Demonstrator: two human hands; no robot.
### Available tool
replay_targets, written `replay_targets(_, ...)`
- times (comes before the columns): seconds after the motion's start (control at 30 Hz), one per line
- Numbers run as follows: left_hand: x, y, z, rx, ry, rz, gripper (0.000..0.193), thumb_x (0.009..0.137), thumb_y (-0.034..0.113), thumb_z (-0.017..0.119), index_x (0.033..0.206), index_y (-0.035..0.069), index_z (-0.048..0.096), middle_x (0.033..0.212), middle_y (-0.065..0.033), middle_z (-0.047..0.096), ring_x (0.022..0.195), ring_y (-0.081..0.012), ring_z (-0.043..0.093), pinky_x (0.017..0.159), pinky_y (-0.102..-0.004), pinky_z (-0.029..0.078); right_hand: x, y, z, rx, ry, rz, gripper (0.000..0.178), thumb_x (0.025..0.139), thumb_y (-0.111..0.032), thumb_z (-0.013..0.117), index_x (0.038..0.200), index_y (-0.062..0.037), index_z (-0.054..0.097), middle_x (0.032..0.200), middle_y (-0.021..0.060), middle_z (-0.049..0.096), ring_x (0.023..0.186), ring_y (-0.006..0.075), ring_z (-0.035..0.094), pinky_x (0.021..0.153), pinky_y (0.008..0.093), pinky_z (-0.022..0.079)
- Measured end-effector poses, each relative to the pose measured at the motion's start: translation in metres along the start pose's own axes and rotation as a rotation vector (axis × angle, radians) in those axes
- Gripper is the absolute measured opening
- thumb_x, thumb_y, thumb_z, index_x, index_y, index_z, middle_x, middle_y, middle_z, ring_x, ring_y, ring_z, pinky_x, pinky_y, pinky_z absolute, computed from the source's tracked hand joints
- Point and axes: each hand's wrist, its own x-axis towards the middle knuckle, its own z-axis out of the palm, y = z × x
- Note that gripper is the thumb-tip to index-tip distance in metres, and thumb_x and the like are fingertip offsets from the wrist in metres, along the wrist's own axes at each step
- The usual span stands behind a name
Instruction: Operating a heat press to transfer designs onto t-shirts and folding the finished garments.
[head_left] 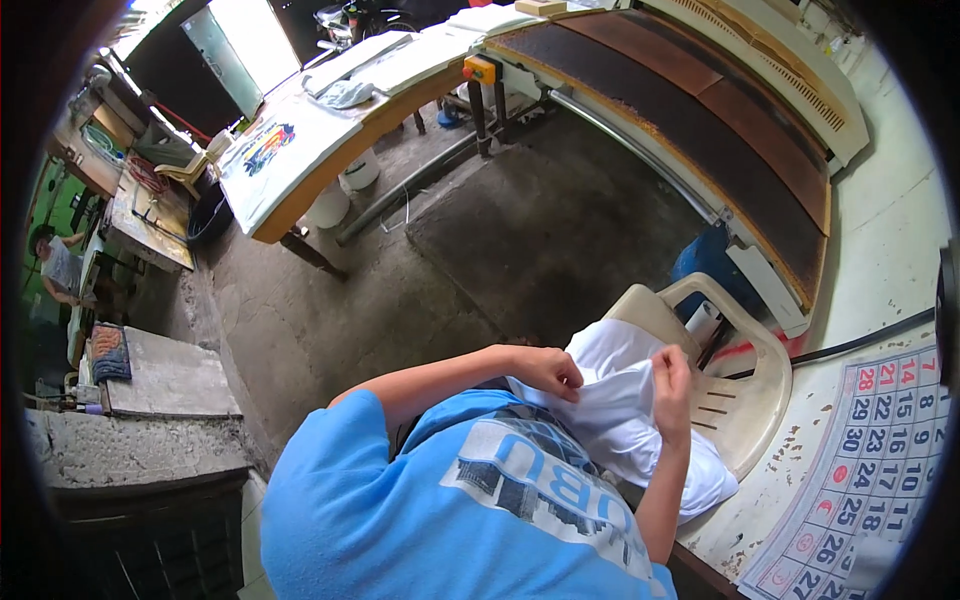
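A white cloth [612, 400], loose and folded like a garment, lies across my lap and over the front of a cream plastic chair [752, 420]. My left hand [552, 372] is closed, pinching the cloth's upper edge near my body. Opposite it, my right hand [672, 388] is raised with the fingertips pressed together on the same edge, so the fabric stretches between both hands. Part of the cloth hangs down to the right, beneath my right forearm. What kind of garment it is cannot be made out.
Ahead stands a long table [300, 205] with a printed white shirt [262, 150] and other white cloths. A large machine with a dark brown bed [690, 105] spans the right. A wall calendar [860, 480] is close at right. Another person [65, 270] is far left.
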Motion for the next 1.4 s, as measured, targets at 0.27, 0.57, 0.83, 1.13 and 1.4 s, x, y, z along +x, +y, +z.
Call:
replay_targets(0.27, -0.017, -0.012, 0.019, -0.335, 0.308, -0.296, 0.023, 0.075, 0.025, 0.068, 0.081, 0.003, 0.066, 0.063, 0.0006, 0.058, 0.054, -0.0071, 0.051, 0.048, -0.0220, 0.043, 0.023, 0.017, 0.052, -0.400, 0.212, -0.415, 0.014, 0.085, -0.012, 0.050, 0.077, 0.0002, 0.049, 0.068, 0.0122, 0.053, 0.061, 0.0226, 0.052, 0.056, 0.0320, 0.041)
replay_targets(0.57, -0.019, -0.014, -0.014, -0.842, 0.513, -0.264, 0.020, 0.081, 0.021, 0.062, 0.081, 0.001, 0.063, 0.067, 0.0002, 0.057, 0.063, -0.0076, 0.055, 0.060, -0.0239, 0.051, 0.011, 0.023, 0.092, 0.159, -0.106, 0.230, 0.021, 0.082, -0.019, 0.058, 0.080, 0.0022, 0.059, 0.066, 0.0050, 0.060, 0.060, 0.0091, 0.057, 0.053, 0.0232, 0.047)
replay_targets(0.83, -0.034, -0.047, -0.063, -0.836, 0.596, -0.265, 0.019, 0.077, 0.020, 0.066, 0.072, 0.002, 0.060, 0.061, 0.0005, 0.054, 0.054, -0.0062, 0.049, 0.047, -0.0200, 0.040, 0.054, -0.004, 0.129, 0.175, -0.093, 0.286, 0.025, 0.080, -0.023, 0.063, 0.078, 0.0020, 0.061, 0.065, 0.0047, 0.060, 0.058, 0.0084, 0.056, 0.054, 0.0224, 0.045)
replay_targets(1.13, -0.070, -0.051, -0.136, -0.922, 0.666, -0.225, 0.021, 0.079, 0.023, 0.064, 0.073, 0.004, 0.057, 0.067, -0.0020, 0.057, 0.058, -0.0091, 0.055, 0.055, -0.0216, 0.048, 0.119, -0.025, 0.183, 0.011, -0.070, 0.118, 0.014, 0.080, -0.012, 0.060, 0.078, 0.0017, 0.061, 0.067, 0.0040, 0.060, 0.062, 0.0079, 0.055, 0.055, 0.0218, 0.046)
replay_targets(1.4, -0.165, -0.138, -0.256, -1.843, 0.768, 0.474, 0.023, 0.091, 0.020, 0.040, 0.072, 0.009, 0.047, 0.060, 0.0019, 0.050, 0.048, -0.0063, 0.048, 0.047, -0.0216, 0.044, 0.190, 0.020, 0.154, 1.216, 0.461, 0.341, 0.014, 0.085, -0.005, 0.042, 0.082, -0.0031, 0.055, 0.085, 0.0104, 0.060, 0.078, 0.0227, 0.061, 0.071, 0.0385, 0.053)
